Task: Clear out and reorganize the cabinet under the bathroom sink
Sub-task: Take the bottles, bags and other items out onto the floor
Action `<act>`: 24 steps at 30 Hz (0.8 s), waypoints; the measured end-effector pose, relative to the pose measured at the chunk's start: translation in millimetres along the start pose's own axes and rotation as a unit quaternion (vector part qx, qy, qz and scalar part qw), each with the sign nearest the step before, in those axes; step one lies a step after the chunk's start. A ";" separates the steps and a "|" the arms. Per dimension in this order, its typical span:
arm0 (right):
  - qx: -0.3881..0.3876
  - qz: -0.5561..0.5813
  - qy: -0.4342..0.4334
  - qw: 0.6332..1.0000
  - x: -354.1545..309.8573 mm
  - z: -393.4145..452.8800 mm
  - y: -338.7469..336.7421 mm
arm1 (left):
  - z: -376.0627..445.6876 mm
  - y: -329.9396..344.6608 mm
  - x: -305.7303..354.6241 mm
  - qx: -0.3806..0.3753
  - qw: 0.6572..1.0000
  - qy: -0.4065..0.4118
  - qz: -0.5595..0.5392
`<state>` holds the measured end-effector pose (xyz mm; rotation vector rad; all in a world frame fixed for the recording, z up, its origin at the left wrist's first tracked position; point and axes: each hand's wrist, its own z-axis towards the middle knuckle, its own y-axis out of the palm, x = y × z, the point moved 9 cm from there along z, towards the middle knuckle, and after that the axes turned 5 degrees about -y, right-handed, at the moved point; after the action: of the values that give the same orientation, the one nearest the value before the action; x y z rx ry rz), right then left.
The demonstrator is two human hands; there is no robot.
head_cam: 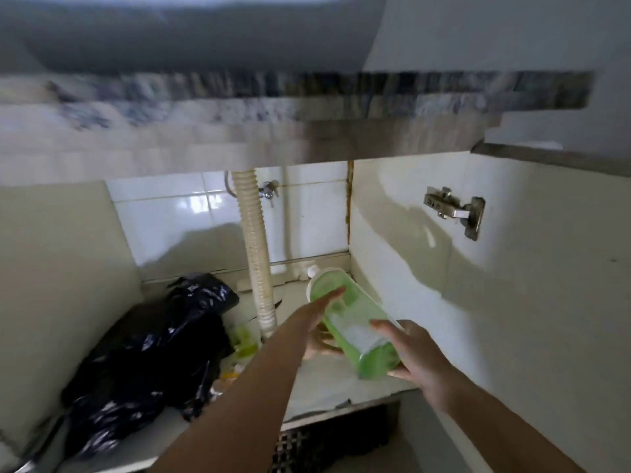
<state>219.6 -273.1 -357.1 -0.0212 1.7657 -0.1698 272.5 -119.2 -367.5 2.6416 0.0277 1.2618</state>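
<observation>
A big clear bottle of green liquid with a white cap is tilted, cap toward the back, over the right half of the open cabinet floor. My left hand lies along its left side with the fingers reaching under it. My right hand grips its lower end from the right. Both hands hold the bottle a little above the floor. A crumpled black plastic bag fills the left half of the cabinet.
A ribbed cream drain hose runs down the middle of the cabinet, with a metal valve on the tiled back wall. Small yellow-green items lie at the hose's foot. A door hinge sits on the right wall. A dark floor grate lies below.
</observation>
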 end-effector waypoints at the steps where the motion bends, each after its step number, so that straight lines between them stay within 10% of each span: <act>1: -0.032 -0.037 -0.017 0.999 -6.4 -22.4 4.2 | -16.5 -3.6 -10.1 0.003 1.000 0.009 -0.015; 8: -0.231 -0.282 -0.008 0.931 -14.3 -144.7 31.1 | -111.9 -26.2 -104.1 0.001 0.996 0.075 -0.057; 24: -0.232 -0.325 -0.025 0.916 126.0 -80.2 57.5 | -62.7 -23.2 -263.2 0.111 0.982 0.140 0.067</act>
<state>120.4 -221.6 -471.7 -0.9560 1.6537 -0.2214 59.4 -113.6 -535.8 2.6588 0.0376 1.7631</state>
